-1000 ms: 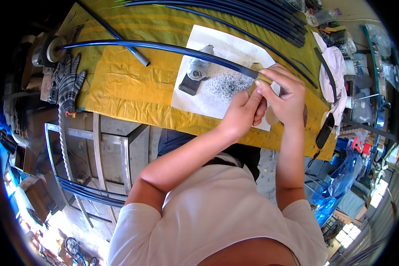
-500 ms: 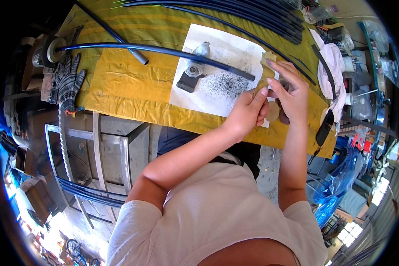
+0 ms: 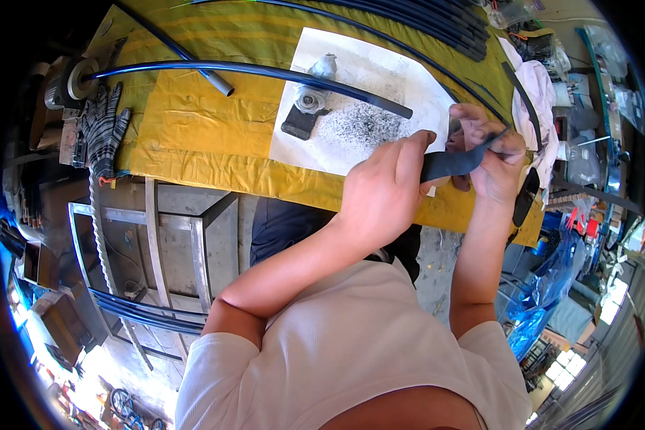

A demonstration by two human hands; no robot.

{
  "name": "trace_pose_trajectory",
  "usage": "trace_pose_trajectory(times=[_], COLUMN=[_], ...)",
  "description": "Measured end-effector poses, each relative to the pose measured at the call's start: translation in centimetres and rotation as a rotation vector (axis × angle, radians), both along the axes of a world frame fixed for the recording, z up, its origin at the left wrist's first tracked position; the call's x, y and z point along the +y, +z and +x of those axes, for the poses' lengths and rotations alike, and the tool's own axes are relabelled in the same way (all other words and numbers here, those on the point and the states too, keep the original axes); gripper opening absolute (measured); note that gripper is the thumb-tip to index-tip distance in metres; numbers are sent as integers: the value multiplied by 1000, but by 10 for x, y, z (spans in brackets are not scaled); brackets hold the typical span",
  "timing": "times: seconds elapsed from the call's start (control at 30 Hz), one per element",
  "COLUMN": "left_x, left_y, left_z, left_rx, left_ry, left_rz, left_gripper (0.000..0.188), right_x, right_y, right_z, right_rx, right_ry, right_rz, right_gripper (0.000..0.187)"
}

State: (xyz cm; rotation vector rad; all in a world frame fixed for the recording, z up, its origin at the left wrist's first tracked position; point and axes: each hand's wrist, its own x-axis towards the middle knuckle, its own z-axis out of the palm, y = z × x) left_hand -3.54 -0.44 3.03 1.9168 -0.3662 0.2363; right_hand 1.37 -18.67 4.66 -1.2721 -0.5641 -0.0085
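A dark strip of sandpaper (image 3: 451,165) is stretched between my hands, just off the near right corner of a white sheet (image 3: 288,147). My left hand (image 3: 384,183) grips its left end, and the fingers of my right hand (image 3: 500,166) pinch the right end. Beyond them a long dark blue rod (image 3: 236,67) reaches over the sheet, its matte dark tip (image 3: 401,109) apart from both hands. Below the rod sit a grey wrapped lump (image 3: 309,99) and a small black block (image 3: 299,123). Black dust (image 3: 365,127) is scattered on the sheet.
The rod's left end meets a round chuck-like part (image 3: 86,77). Several dark rods (image 3: 437,32) lie along the far side of the yellow-covered table (image 3: 201,136). A striped glove (image 3: 106,132) hangs at the left edge; white cloth (image 3: 537,107) lies at the right.
The sandpaper strip has turned from its tan back to its dark face. My hands have drawn apart, the right one moving rightward, the left one slightly leftward.
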Motion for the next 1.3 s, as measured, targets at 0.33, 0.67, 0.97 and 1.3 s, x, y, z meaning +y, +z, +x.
trace_pose_trajectory(times=[0.33, 0.67, 0.97, 1.3], left_x=[14, 8, -7, -12], left_y=[2, 9, -20, -44], left_z=[-1, 2, 3, 22], left_rx=[-110, -111, 541, 671], left_ry=[-43, -4, -320, -278], left_rz=[-410, -123, -685, -788], left_gripper=[18, 18, 21, 32], right_x=[0, 32, 49, 52], right_y=[-1, 27, 2, -15], right_z=[-21, -38, -37, -6], right_rx=[77, -426, -32, -300], right_ry=[-349, -417, -506, -678], right_rz=[-5, -766, -353, -977], right_gripper=[28, 26, 16, 22])
